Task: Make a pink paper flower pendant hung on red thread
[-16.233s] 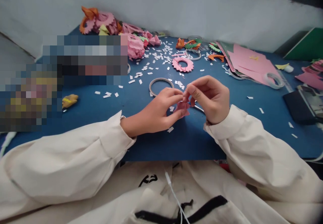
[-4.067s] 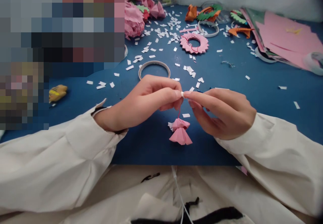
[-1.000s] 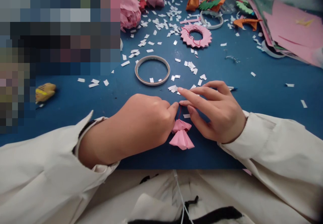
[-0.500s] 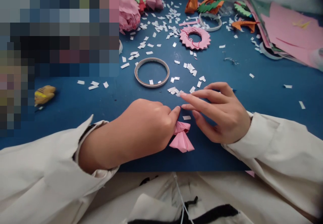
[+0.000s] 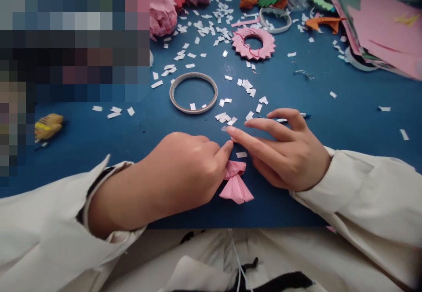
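My left hand (image 5: 194, 164) is closed, with a pink folded-paper bow (image 5: 236, 182) coming out from under its fingers; part of the bow is hidden behind the hand. Its fingertip points to the right. My right hand (image 5: 286, 151) has its fingers stretched apart, and its index fingertip meets or nearly meets that left fingertip. A small clear scrap (image 5: 224, 128) shows at the right index fingertip. One white paper strip (image 5: 241, 154) lies between the hands, just above the bow. Beyond them rests a narrow roll of tape (image 5: 194, 110).
Many white paper scraps (image 5: 222, 117) litter the blue table (image 5: 280, 81). Farther back are a pink pleated paper ring (image 5: 238, 48), another tape roll (image 5: 275, 30) and orange folded paper (image 5: 325, 23). Pink paper sheets (image 5: 389, 19) lie at right. A pen (image 5: 305, 115) is partly behind my right hand.
My right index fingertip has shifted slightly left and down, closer to the left fingertip. The right thumb has gone out of sight under the fingers. The camera view has shifted a little.
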Available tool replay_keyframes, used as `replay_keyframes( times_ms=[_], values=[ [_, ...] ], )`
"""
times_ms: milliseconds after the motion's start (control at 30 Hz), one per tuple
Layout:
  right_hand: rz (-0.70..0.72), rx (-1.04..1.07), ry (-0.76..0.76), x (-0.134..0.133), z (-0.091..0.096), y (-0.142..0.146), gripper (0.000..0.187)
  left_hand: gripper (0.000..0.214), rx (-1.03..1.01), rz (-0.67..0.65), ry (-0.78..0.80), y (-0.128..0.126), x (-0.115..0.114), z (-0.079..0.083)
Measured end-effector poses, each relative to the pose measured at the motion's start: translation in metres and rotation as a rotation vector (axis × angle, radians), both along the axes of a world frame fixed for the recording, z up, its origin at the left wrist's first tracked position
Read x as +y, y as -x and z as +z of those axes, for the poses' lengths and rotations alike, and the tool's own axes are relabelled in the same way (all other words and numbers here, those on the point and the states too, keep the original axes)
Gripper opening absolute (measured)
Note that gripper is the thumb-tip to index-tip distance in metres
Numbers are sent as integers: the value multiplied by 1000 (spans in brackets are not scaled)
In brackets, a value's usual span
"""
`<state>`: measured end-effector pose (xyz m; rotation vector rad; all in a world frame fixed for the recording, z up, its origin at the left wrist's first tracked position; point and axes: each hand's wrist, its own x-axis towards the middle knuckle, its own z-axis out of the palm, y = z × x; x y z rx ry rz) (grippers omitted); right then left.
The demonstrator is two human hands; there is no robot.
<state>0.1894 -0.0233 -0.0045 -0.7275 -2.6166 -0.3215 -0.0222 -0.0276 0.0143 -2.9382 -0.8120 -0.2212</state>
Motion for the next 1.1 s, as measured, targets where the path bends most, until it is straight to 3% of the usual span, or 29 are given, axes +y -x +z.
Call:
replay_keyframes(
  times_ms=[500, 733, 1100],
  values=[
    [-2, 100, 80, -2, 4, -1, 36, 27, 88, -85, -146, -1, -6, 0],
    [-17, 61, 199, -7, 4, 0, 32, 37, 124, -61, -123, -2, -8, 2],
    [8, 18, 248, -6, 1, -2, 31, 40, 122, -56, -123, -2, -9, 4]
  ],
)
